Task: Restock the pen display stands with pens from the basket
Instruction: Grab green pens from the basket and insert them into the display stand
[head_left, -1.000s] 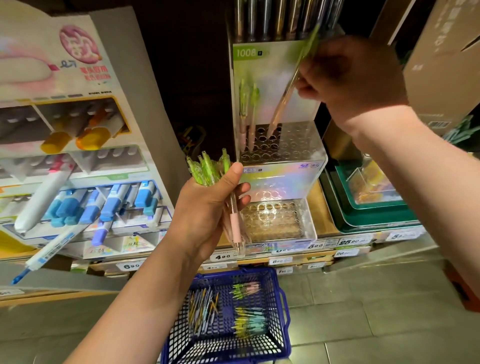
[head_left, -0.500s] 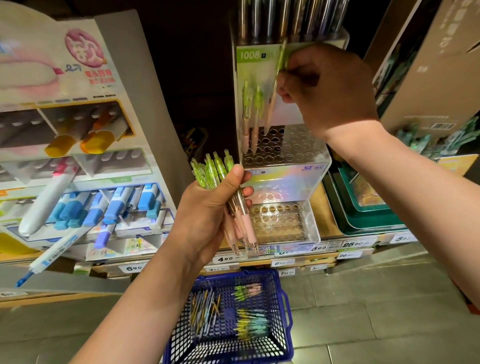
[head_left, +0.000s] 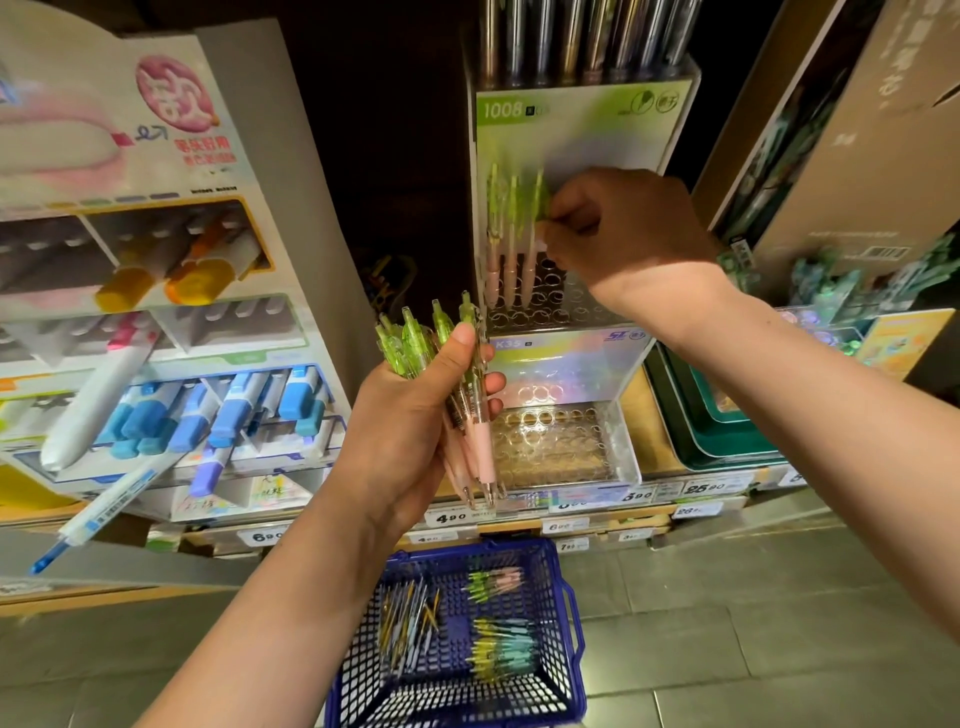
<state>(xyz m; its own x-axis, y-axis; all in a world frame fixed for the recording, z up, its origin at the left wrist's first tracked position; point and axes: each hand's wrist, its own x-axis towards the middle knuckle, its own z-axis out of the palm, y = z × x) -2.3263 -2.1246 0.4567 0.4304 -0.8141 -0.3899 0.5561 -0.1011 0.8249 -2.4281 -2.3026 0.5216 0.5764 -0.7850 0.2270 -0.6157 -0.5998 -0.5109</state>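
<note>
My left hand (head_left: 410, 431) grips a bundle of green-and-pink pens (head_left: 470, 415), tips down, in front of the clear tiered pen stand (head_left: 561, 358). My right hand (head_left: 618, 234) pinches the green top of a pen (head_left: 532, 244) that stands in a hole of the stand's upper tier, next to two matching pens (head_left: 501, 244) at its left. The lower tier (head_left: 550, 441) shows open holes. A blue basket (head_left: 550, 691) on the floor below holds small bunches of pens (head_left: 498, 649).
A large marker display (head_left: 156, 364) with blue and orange markers fills the left. Price tags (head_left: 623, 499) line the shelf edge. Green trays (head_left: 717, 431) and a brown box (head_left: 857, 156) sit to the right. Dark pens (head_left: 582, 41) stand above the stand.
My right hand came down and left with one pen, and the pen now stands in the upper tier beside the other two. My left hand kept its bundle, shifting slightly.
</note>
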